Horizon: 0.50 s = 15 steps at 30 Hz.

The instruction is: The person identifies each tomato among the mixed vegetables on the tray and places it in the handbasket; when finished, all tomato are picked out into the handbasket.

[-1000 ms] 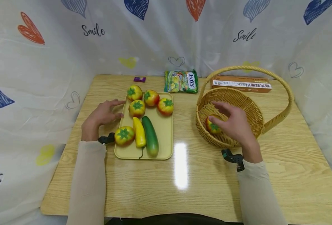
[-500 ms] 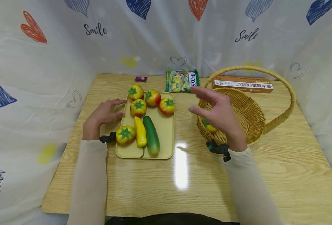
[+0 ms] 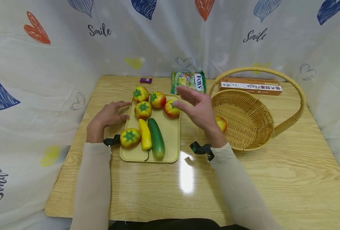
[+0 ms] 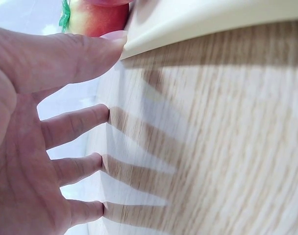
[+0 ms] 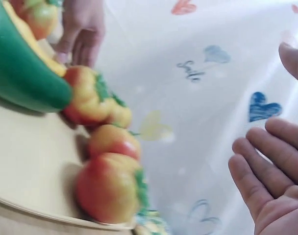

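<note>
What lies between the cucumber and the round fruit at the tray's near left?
The yellow pepper lies between the cucumber and that fruit, in the head view.

Right hand [image 3: 200, 111] has shifted leftward from over the wicker basket [image 3: 254, 127] toward the tray [image 3: 171, 137]; in head view, its thumb [image 3: 183, 107] now overlaps the rightmost tray tomato [image 3: 170, 111]. Basket tomato [image 3: 222, 123], earlier behind the fingers, now shows past the wrist.
</note>
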### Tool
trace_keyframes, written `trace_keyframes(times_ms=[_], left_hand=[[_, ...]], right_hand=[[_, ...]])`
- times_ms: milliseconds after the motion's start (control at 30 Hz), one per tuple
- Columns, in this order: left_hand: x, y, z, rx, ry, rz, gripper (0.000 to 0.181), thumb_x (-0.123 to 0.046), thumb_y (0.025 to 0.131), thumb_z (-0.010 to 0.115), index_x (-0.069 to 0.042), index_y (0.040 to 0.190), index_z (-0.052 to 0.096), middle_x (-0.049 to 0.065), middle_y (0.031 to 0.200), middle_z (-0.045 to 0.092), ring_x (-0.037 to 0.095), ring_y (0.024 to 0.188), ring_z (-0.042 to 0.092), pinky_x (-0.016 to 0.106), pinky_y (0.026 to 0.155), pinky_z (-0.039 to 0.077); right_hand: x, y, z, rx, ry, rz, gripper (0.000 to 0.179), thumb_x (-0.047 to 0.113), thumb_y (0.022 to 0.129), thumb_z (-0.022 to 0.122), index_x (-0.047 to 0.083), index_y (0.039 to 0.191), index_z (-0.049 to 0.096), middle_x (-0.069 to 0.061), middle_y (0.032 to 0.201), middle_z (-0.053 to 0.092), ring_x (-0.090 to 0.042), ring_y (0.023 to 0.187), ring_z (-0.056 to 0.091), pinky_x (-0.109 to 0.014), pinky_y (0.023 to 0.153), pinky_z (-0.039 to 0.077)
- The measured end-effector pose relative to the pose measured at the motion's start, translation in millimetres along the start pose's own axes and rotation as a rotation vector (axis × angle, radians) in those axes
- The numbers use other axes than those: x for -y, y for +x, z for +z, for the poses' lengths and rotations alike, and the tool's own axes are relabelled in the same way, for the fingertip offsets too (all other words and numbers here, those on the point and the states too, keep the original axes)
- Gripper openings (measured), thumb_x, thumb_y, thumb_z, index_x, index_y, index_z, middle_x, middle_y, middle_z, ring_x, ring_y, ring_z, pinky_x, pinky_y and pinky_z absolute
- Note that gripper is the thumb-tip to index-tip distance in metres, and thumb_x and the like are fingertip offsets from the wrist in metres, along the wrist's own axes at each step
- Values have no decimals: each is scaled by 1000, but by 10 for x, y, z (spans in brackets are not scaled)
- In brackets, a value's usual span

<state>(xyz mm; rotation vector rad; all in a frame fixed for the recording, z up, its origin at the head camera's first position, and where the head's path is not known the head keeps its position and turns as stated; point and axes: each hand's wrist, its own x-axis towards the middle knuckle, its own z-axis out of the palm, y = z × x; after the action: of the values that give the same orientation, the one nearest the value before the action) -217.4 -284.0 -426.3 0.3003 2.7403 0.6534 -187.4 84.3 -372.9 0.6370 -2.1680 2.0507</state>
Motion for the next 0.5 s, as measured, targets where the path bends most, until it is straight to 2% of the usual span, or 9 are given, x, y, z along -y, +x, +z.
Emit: trace_keyframes(times_ms=[67,133,300,367,500], left_hand=[[-2,-1,2,2,-2,-3,64,-29,95,69,-23,154,44,22,161,33,52,146,26,67,117,23],[-8,-4,2,3,-6,-5,64,-29,95,68,-23,154,43,22,161,32,53,147,24,67,118,22],[-27,-22,-8,5,-4,-14,64,-29,95,68,-23,154,43,22,161,31,53,147,23,69,118,19],[-35,-28,-12,7,-3,-18,64,-29,96,68,-23,154,43,22,161,31,54,147,22,69,118,17],[-36,-29,-15,11,-7,-25,64,-28,96,68,-23,154,42,22,162,30,54,147,20,70,118,16]], right_hand=[[-107,-4,42,-24,-10,41,49,16,86,81,8,132,66,-9,132,68,-28,125,63,-38,108,49],[-202,-23,93,-53,-72,99,53,27,85,82,11,133,66,-7,133,68,-25,124,64,-36,106,51],[-388,-55,227,-101,-356,259,65,50,81,81,17,135,65,-6,130,69,-22,116,69,-32,98,56],[-442,-51,264,-120,-465,281,66,52,81,80,18,135,66,-8,126,71,-24,111,71,-34,94,58],[-532,-31,303,-135,-613,300,65,52,81,79,16,133,67,-9,121,74,-24,104,72,-37,89,59]])
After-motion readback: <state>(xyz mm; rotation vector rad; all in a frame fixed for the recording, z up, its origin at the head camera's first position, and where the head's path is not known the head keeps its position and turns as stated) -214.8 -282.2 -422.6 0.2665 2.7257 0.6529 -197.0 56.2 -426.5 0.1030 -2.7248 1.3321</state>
